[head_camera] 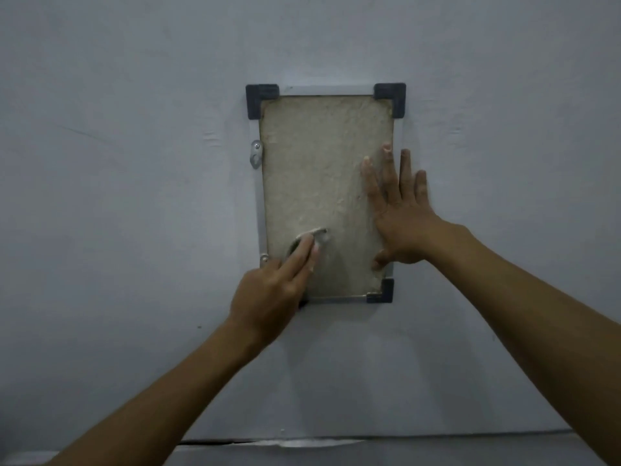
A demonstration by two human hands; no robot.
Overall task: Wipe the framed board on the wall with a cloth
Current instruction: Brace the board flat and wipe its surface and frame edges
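At the centre of the grey wall (pixel 134 196) hangs the framed board (pixel 322 169), mounted upright with its long side vertical. Its face is a rough, pale beige surface bounded by a thin light metal frame. Dark plastic corner caps are visible at 11 o'clock (pixel 261 99), 1 o'clock (pixel 391 97) and 5 o'clock (pixel 381 292) of the board; the 7 o'clock corner is hidden behind the left hand. A small metal hanger bracket (pixel 256 155) sits on the left frame edge at roughly 9 o'clock, and a small screw fitting (pixel 264 257) lies lower on the same edge.

The left hand (pixel 268 294) covers the 7 o'clock region of the board. Its fingers (pixel 302 253) are extended and held close together, pressing a small pale cloth (pixel 317 235) flat against the board surface (only the upper edge of the cloth shows beyond the fingertips, with a dark shadow just beside it at 9 o'clock).

The right hand (pixel 400 216) lies flat on the board at 3 to 4 o'clock, spread wide and holding nothing. Its fingers point toward 12 o'clock, with the outer two reaching over the right frame edge onto the wall; the thumb points toward 7 o'clock.

Both forearms enter from the lower corners of the view. A horizontal ledge (pixel 302 443) runs across the bottom at 6 o'clock
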